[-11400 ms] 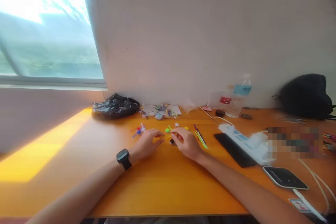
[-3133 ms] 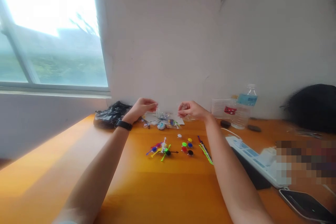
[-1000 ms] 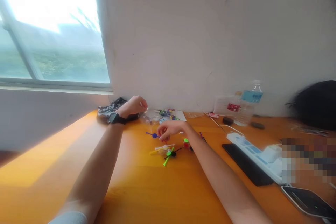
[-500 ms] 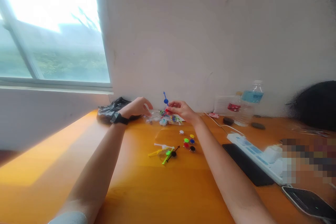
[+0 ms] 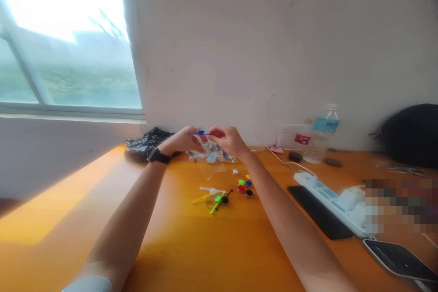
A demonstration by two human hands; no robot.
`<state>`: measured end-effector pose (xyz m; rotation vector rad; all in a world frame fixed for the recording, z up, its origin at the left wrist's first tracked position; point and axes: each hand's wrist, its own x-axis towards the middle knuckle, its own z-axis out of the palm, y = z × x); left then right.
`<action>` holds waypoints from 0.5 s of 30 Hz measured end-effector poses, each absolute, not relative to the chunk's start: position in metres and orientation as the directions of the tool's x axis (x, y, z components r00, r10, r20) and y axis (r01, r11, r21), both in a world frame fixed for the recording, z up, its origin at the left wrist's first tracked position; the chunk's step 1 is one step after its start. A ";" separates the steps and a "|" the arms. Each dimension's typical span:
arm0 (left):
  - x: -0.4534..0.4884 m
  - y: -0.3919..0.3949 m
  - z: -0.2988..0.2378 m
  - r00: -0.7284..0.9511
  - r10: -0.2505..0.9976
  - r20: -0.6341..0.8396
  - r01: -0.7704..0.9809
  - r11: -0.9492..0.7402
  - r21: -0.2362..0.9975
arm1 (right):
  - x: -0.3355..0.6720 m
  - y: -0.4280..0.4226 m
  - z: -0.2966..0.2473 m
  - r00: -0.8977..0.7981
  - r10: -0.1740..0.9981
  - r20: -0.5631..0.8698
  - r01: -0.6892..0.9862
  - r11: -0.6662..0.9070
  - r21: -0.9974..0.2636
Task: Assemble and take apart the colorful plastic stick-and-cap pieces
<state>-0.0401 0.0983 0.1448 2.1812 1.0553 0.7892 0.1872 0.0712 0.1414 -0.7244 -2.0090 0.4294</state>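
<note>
1 orange table (image 5: 191, 246) carries 1 black bag (image 5: 146, 143), 1 power strip (image 5: 326, 194), 1 water bottle (image 5: 320, 133), 2 phones (image 5: 398, 260), 4 loose sticks (image 5: 212, 195) and at least 5 small discs (image 5: 244, 186). Both forearms reach forward, raised above the table near the wall. The left hand (image 5: 180, 142), with 1 watch (image 5: 158, 156) at the wrist, and the right hand (image 5: 228, 140) are each narrowed to a pinch on 1 blue stick (image 5: 200, 132), which is held level between them. 0.5 s ago the stick stood upright in the right hand alone, with the left hand apart.
</note>
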 end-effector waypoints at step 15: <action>-0.042 0.079 0.168 0.602 0.734 0.314 0.483 -0.648 0.589 | 0.190 0.066 0.145 -0.548 0.660 0.515 0.451 0.751 -0.483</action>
